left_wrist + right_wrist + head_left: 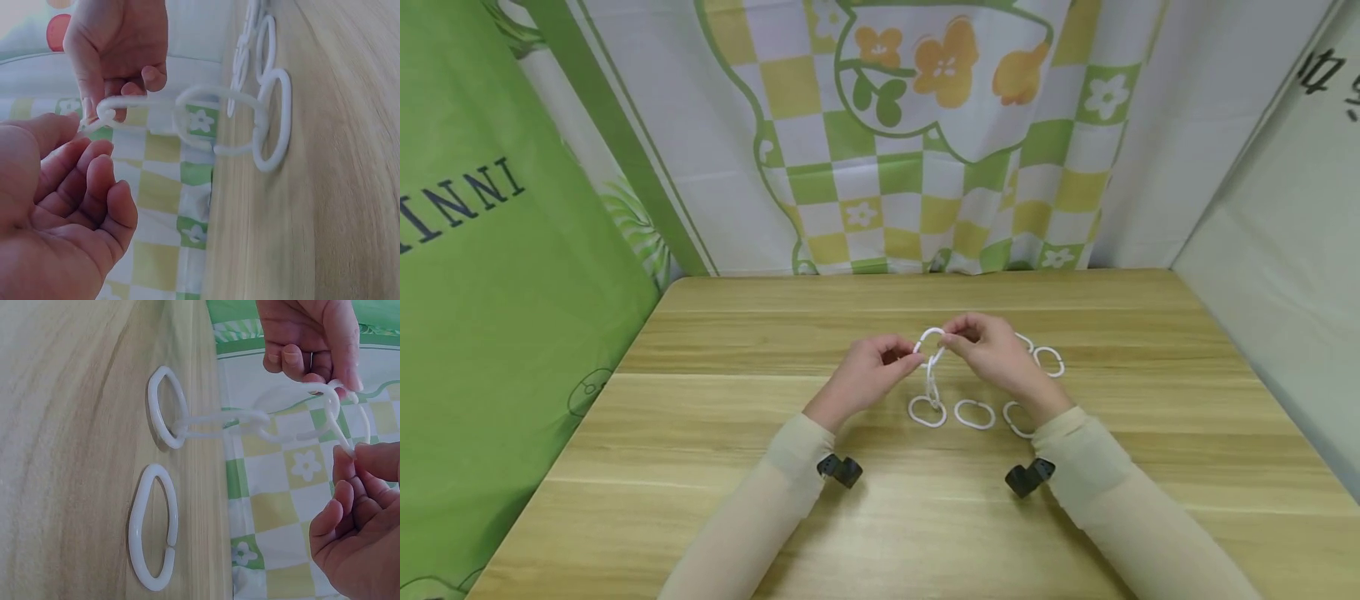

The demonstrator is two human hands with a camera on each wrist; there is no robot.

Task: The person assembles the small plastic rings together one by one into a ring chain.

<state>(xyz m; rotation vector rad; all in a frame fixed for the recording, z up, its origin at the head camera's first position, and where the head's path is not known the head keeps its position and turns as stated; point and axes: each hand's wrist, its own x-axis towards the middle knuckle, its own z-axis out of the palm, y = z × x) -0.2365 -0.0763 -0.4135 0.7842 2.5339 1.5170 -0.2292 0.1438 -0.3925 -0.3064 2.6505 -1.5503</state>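
Note:
Both hands hold one white oval ring (932, 332) above the table. The left hand (874, 372) pinches its left side between thumb and fingertips, and the right hand (997, 354) pinches its right side. From it hangs a short chain of white links (932, 379), blurred in both wrist views. The lowest link (167, 407) rests on the wood. In the left wrist view the left hand (69, 200) is near and the right hand (119, 50) lies beyond; the right wrist view shows the right hand (365, 519) below the left hand (309, 337).
A loose white ring (975, 414) lies right of the chain's bottom link, another (1017, 419) lies partly behind the right wrist, and one more (1049, 362) is beyond the right hand beside a partly hidden ring. A patterned curtain (880, 192) hangs behind the wooden table (700, 417).

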